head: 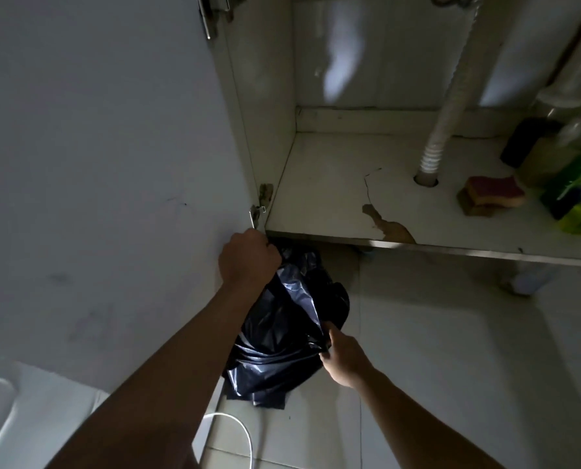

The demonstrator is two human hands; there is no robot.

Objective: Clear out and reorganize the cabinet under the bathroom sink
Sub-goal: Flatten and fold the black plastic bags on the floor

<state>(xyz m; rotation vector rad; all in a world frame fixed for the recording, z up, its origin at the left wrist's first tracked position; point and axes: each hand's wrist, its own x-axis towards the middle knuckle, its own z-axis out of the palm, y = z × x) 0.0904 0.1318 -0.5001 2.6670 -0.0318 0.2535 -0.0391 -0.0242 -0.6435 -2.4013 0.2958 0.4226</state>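
Both of my hands are holding a black plastic bag (282,333), which is sitting on the tiled floor (434,350) just in front of the open cabinet (333,204), below its front left corner. My left hand (248,257) is gripping the upper edge of the bag, fingers clamped on the plastic, close to the cabinet's front edge. My right hand (345,358) is pinching the nearer edge, fingers also closed on it. Inside, toward the right edge of the cabinet bottom, a sponge (492,192) is lying near a dark bottle (526,140) and a blurred green packet (580,194). A white corrugated hose (451,96) is going down through a hole left of the sponge.
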